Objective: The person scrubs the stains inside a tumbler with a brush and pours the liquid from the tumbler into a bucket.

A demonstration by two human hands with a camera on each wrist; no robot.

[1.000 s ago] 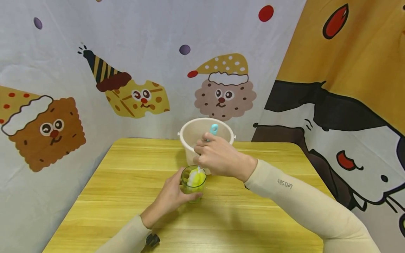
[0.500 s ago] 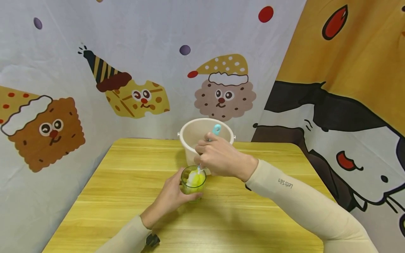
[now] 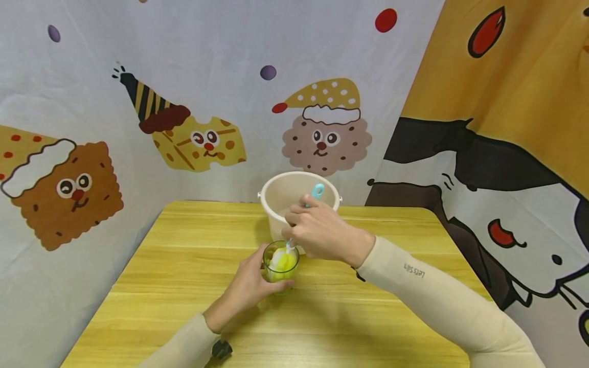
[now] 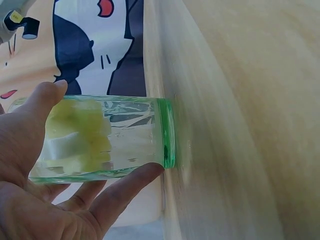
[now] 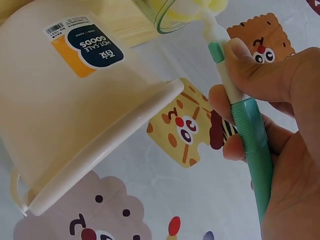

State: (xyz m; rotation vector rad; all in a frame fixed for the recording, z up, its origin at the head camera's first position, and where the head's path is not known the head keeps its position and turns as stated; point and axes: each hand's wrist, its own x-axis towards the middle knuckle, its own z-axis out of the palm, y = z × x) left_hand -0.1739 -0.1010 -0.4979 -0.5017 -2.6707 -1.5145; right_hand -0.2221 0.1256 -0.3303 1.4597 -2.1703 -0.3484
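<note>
A clear green-tinted glass point(image 3: 281, 263) stands upright on the wooden table. My left hand point(image 3: 248, 280) grips its side, thumb on one side and fingers on the other, as the left wrist view shows. Inside the glass point(image 4: 135, 135) sits the yellow and white sponge head point(image 4: 82, 140) of a cup brush, in the upper part and above the bottom. My right hand point(image 3: 319, 227) holds the brush's teal and white handle point(image 5: 252, 135) from above, thumb pressed along it. The handle's looped end point(image 3: 318, 191) sticks up past the knuckles.
Right behind the glass stands a cream bucket point(image 3: 276, 189) with a label on its side point(image 5: 90, 47), partly hidden by my right hand. The wooden table point(image 3: 184, 240) reaches back to a cartoon-printed cloth point(image 3: 207, 51). A small dark object point(image 3: 222, 349) shows by my left wrist.
The looped end of the brush handle has tipped slightly to the right, and the sponge has shifted a little inside the glass. My left hand keeps the glass in place.
</note>
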